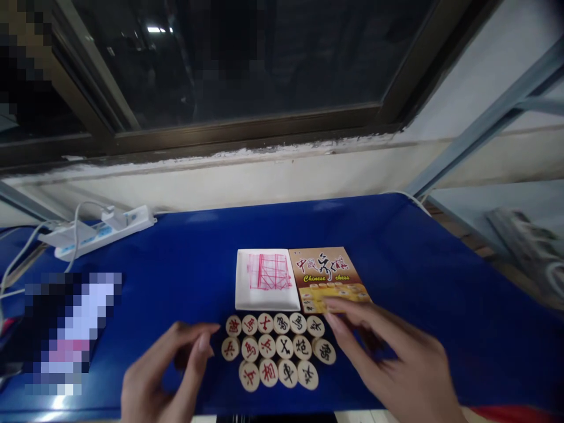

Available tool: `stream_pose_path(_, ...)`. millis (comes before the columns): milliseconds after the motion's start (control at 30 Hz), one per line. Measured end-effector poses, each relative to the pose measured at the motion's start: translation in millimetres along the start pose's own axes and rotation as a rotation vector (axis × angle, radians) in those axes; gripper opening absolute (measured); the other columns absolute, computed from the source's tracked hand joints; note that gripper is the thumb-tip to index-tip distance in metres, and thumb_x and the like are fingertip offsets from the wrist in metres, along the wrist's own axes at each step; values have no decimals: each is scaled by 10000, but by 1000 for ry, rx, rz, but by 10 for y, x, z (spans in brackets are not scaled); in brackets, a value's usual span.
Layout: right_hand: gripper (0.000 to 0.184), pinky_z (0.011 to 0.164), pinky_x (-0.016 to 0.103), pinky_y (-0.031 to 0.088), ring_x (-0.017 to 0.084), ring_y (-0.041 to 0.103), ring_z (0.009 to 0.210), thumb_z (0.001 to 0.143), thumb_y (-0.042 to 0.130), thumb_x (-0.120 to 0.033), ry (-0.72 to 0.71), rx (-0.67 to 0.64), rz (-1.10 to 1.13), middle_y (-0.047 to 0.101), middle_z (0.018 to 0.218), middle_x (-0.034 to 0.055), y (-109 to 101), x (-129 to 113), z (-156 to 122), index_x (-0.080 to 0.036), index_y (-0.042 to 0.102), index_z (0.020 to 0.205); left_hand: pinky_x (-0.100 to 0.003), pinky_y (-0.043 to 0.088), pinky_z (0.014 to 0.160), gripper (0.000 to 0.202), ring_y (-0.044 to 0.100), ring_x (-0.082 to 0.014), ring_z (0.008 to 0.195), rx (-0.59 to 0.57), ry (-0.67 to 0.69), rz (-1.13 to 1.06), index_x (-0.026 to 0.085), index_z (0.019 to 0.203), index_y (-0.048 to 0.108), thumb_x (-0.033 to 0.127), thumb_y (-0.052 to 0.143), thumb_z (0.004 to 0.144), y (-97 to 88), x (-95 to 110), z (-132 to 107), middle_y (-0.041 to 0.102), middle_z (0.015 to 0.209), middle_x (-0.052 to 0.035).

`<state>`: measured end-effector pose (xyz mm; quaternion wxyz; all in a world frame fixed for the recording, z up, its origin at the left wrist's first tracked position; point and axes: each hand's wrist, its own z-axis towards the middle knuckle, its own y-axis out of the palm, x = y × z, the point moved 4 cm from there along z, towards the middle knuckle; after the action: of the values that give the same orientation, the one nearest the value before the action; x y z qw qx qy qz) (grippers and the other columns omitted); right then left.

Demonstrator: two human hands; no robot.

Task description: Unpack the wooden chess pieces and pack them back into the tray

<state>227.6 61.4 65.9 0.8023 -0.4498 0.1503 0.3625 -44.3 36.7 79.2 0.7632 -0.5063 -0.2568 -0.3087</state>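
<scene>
A broad window of dark glass [308, 64] is bordered by a thick brown frame [247, 130]; small bright white lights [157, 29] are shown in the pane; below, a cream painted wall [264, 176] is edged with ragged white patches; a glossy blue flat tabletop [423, 294] is set against it — flanked at right by a grey straight bar [467, 141]; pale floor tiles [363, 416] are glimpsed beneath.

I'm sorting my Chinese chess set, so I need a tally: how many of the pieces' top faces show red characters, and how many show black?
Red-character pieces: 8
Black-character pieces: 8
Total: 16 top faces; any pieces hidden underneath are not counted.
</scene>
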Motion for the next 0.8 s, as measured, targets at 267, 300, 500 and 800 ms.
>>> stream_pose_path(267, 105, 482, 282, 251, 174, 630, 552, 837, 697, -320, -189, -535, -410, 711, 660, 7, 681, 164, 874, -263, 746, 910, -225, 382, 508, 272, 482, -100, 522, -112, -70, -314, 167, 870, 642, 396, 533, 965, 588, -361, 1218, 594, 639, 19)
stream_pose_path(300, 118, 486, 282, 221, 173, 625, 544, 850, 685, -332, -184, -526, -418, 713, 661, 13, 695, 176, 895, -263, 746, 922, -222, 367, 489, 275, 455, -92, 501, -109, -96, -329, 168, 872, 608, 398, 504, 979, 634, -451, 1247, 588, 650, 21)
stream_pose_path(500, 153, 500, 286, 220, 156, 622, 557, 910, 598, -327, -171, -502, -446, 699, 647, 5, 693, 259, 882, -266, 736, 938, -222, 353, 497, 297, 421, -84, 507, -136, -147, -314, 187, 797, 505, 380, 433, 1011, 693, -670, 1221, 579, 711, 17)
stream_pose_path(800, 197, 539, 304, 330, 188, 675, 619, 896, 564, -270, -147, -436, -422, 745, 762, 45, 872, 277, 784, -219, 713, 1015, -240, 423, 586, 257, 556, -121, 665, -370, 43, -99, 229, 1200, 586, 320, 535, 965, 828, -531, 1195, 681, 1081, -38)
